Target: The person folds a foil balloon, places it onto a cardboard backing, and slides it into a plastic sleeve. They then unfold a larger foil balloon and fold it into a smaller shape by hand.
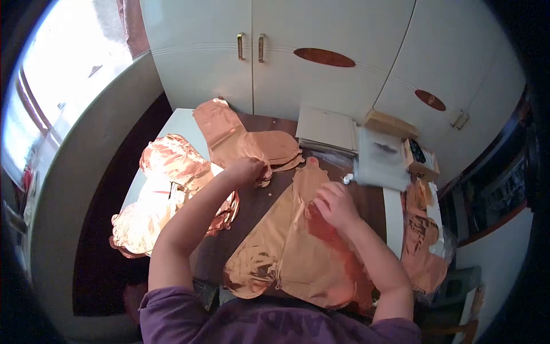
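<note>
Flat rose-gold foil pieces lie on the table. My left hand [247, 171] is closed at the lower edge of the back foil piece [229, 135], its fingers pinched on that edge. Over the upper part of the large front foil piece [309, 246] rests my right hand [337, 205], fingers apart and slightly bent, with nothing gripped. That front piece is folded and reaches the table edge near my body. On the left, a crumpled shiny foil pile [166, 200] sits partly behind my left forearm.
At the back right are a stack of flat cardboard [327, 128], clear plastic bags [380, 157] and a small box [421, 158]. More foil [423, 246] lies at the right edge. White cabinets [321, 28] stand behind the table [281, 127].
</note>
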Demonstrator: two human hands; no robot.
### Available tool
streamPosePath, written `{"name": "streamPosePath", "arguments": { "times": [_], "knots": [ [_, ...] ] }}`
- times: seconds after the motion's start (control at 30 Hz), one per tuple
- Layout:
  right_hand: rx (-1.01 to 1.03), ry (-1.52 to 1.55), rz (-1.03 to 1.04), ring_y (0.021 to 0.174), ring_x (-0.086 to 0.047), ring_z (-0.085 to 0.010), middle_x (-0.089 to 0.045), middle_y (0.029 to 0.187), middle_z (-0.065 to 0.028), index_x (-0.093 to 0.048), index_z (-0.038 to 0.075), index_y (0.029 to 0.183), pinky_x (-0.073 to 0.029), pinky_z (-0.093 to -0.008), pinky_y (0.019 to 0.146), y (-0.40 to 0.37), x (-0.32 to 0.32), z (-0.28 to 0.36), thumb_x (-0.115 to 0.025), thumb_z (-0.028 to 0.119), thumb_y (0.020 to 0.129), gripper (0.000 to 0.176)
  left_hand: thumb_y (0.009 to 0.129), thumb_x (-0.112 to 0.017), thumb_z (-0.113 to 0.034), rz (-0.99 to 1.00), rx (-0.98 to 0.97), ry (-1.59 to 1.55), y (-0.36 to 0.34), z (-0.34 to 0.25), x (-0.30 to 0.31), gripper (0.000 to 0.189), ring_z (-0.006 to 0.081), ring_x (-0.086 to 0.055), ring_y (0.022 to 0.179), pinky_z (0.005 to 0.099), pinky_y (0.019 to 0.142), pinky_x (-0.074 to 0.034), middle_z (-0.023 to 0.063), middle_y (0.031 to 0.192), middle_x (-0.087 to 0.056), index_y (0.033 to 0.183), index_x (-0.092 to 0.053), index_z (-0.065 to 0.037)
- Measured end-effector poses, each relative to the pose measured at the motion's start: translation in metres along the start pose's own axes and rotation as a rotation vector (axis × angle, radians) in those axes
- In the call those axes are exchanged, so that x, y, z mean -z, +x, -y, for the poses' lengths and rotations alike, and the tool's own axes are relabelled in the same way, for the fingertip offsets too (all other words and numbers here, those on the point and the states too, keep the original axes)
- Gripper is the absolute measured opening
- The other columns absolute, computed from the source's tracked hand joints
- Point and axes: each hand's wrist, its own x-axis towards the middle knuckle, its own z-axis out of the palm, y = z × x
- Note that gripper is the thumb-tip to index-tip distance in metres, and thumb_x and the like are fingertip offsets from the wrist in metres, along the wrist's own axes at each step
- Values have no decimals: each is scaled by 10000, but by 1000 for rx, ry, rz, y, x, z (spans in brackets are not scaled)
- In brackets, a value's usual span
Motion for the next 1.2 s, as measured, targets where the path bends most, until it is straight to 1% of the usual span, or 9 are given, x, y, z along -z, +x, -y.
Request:
{"name": "streamPosePath", "arguments": {
  "times": [0.2,0.4,0.5,0.6,0.63,0.77,0.9,1.0,1.2],
  "knots": [
    [109,270,81,984,-608,-359,-628,995,-136,-673,48,1018,-484,-463,870,98,-52,7,-646,152,863,188,842,-699,-266,-199,-6,-324,3,24,-3,246,319,-673,786,413,724,-532,160,874,-712,926,-737,-38],
    [112,235,-92,913,-639,-353,-626,945,-131,-703,70,1002,-521,-439,813,140,-93,21,-645,143,857,173,835,-767,-238,-92,211,-406,-1,7,42,221,201,-662,684,342,692,-537,109,739,-714,854,-751,-18],
    [28,141,157,900,-645,-359,-640,950,-144,-725,85,972,-526,-445,823,152,-106,6,-656,143,841,160,826,-770,-205,-58,217,-486,6,17,37,227,227,-673,744,361,701,-539,99,854,-727,973,-744,-35],
    [-25,169,77,871,-658,-318,-659,931,-136,-713,32,1006,-525,-405,758,157,-114,-8,-677,136,855,187,843,-752,-201,-491,-16,-396,-4,-3,32,330,267,-675,821,378,728,-540,112,1020,-696,1136,-696,-62],
    [-86,264,76,867,-663,-321,-671,922,-143,-724,45,969,-527,-408,760,158,-117,-11,-684,154,845,170,805,-730,-164,-539,-143,-278,-7,3,23,385,320,-649,881,419,719,-530,92,1130,-620,1179,-666,-98],
    [-241,475,83,825,-681,-312,-702,876,-158,-746,63,884,-528,-404,750,162,-113,-10,-719,209,814,164,716,-743,-173,-501,-391,103,-31,-8,9,332,279,-631,866,396,724,-516,78,1083,-623,1035,-677,-112],
    [-290,529,151,766,-688,-293,-711,845,-159,-741,37,892,-528,-396,736,164,-109,0,-734,224,812,204,796,-700,-222,-346,-267,177,-23,-4,-10,360,302,-631,895,424,762,-510,77,1084,-645,1146,-669,-140],
    [-231,470,92,655,-630,-151,-696,731,-84,-745,21,899,-513,-318,666,164,-119,-6,-746,201,825,194,798,-718,-199,-353,-242,-41,-17,-3,-11,293,314,-649,842,402,730,-528,100,1007,-669,1077,-705,-110],
    [-194,575,105,742,-628,-160,-680,855,-98,-736,25,995,-501,-310,691,157,-108,-1,-714,167,853,202,779,-783,-227,-308,169,-379,-1,10,10,199,249,-671,644,383,638,-528,138,710,-696,847,-769,-40]
  ]
}}
